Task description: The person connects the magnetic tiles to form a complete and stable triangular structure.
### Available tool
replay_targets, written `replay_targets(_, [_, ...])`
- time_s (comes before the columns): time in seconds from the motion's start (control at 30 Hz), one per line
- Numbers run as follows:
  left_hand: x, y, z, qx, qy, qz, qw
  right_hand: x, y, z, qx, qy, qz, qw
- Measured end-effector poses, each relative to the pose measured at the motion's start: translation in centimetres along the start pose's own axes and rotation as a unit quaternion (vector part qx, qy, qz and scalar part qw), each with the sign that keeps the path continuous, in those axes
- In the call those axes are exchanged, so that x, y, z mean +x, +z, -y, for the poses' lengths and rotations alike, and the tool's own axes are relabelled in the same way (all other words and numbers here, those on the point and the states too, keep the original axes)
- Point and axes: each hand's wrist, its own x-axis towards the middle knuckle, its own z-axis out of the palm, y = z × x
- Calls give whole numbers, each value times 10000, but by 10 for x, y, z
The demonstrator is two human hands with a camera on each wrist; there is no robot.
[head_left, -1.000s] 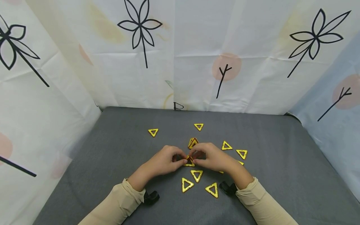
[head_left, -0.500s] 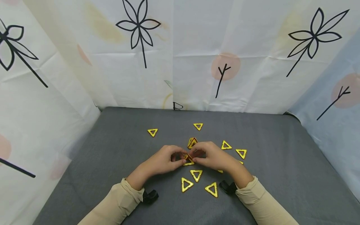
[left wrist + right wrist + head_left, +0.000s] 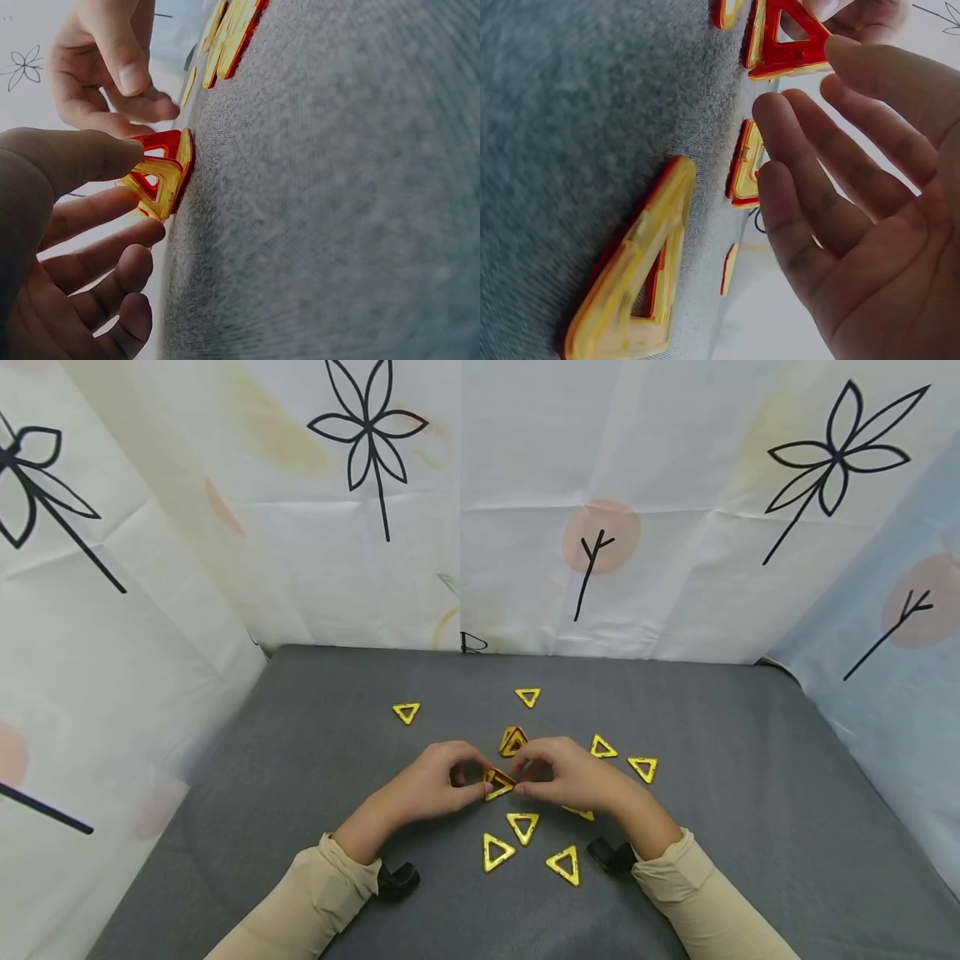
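At the table's (image 3: 315, 735) middle, well inside its edges, leaning tiles (image 3: 166, 196) were pinched by the left hand (image 3: 435, 785); the right hand (image 3: 566, 775) was held loosely spread at their right. Wide room was left toward both side edges; loose tiles (image 3: 522, 817) were scattered near and far.

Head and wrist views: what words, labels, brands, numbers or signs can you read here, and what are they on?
No word, label, brand or number can be read in any view.
Cloth backdrop: a small black mark by the seam resembles "D", but I cannot tell whether it is a letter; it also bears flower drawings.
Yellow triangles: no legible lettering.
Black wrist pieces: no legible marking.
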Motion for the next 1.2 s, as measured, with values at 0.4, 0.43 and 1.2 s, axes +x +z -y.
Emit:
replay_targets(0.4, [0, -4, 0, -62, -104, -21, 9999, -1, 3, 5, -66, 111, 768, 9970])
replay_targets(0.43, [0, -5, 0, -58, -115, -30, 9999, -1, 3, 6, -27, 119, 834, 9964])
replay_targets(1.2, [-2, -7, 5, 102, -242, -239, 9994, 1, 13, 17, -576, 248, 1093, 9920])
